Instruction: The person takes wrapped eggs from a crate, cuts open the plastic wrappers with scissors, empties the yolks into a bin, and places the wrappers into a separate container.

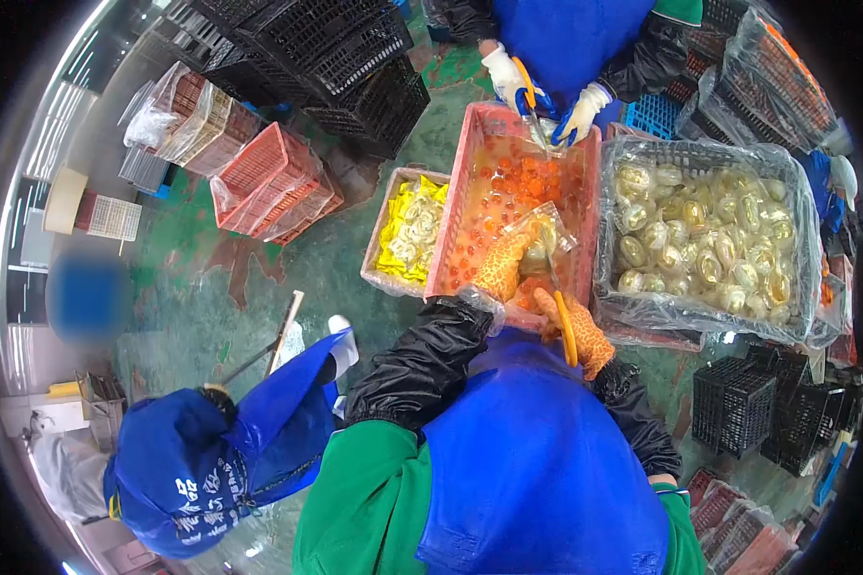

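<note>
My left hand (pixel 504 265), in an orange patterned glove, is closed on a clear plastic bag (pixel 548 230) with something pale inside. My right hand (pixel 579 335), gloved alike, grips the orange handles of scissors (pixel 568 326), whose blades point up toward the bag. Both hands are over the near end of a pink crate (pixel 464 163) of liquid with many orange-red round pieces (pixel 520 182). A small crate (pixel 405 280) with yellow packets and pale pieces stands to the left. On the right, a lined crate (pixel 705 151) holds bagged pale-gold items (pixel 710 225).
Across the crate, a co-worker's white-gloved hands (pixel 581 113) hold orange-handled scissors (pixel 524 81). Another person in a blue cap (pixel 173 470) is at lower left. Black crates (pixel 326 67) and red crates (pixel 273 182) are stacked at upper left; more black crates (pixel 738 402) stand at right.
</note>
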